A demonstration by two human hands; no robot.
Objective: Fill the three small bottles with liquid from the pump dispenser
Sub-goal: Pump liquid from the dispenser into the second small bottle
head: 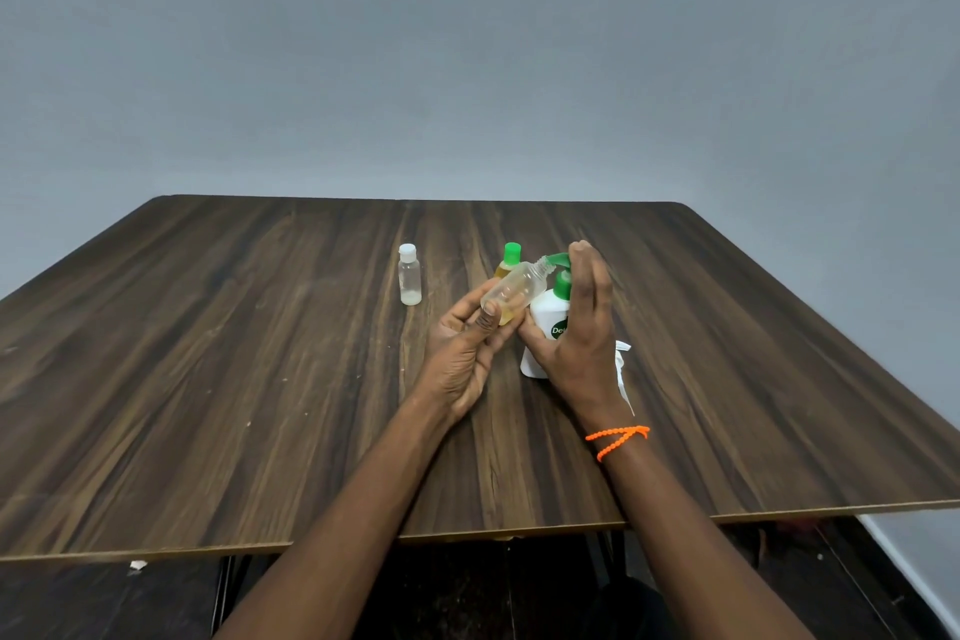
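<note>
My left hand holds a clear uncapped small bottle, tilted so its neck points up at the green pump nozzle. A little yellowish liquid lies in its lower end. My right hand wraps the white pump dispenser, with fingertips on top of the green pump head. Behind them stands a small bottle with a green cap and yellow liquid inside. Further left stands a clear small bottle with a white cap, holding a little clear liquid at its bottom.
The dark wooden table ends at a near edge below my forearms. A white scrap of paper or tissue lies just right of the dispenser. An orange bead band circles my right wrist. A grey wall stands behind.
</note>
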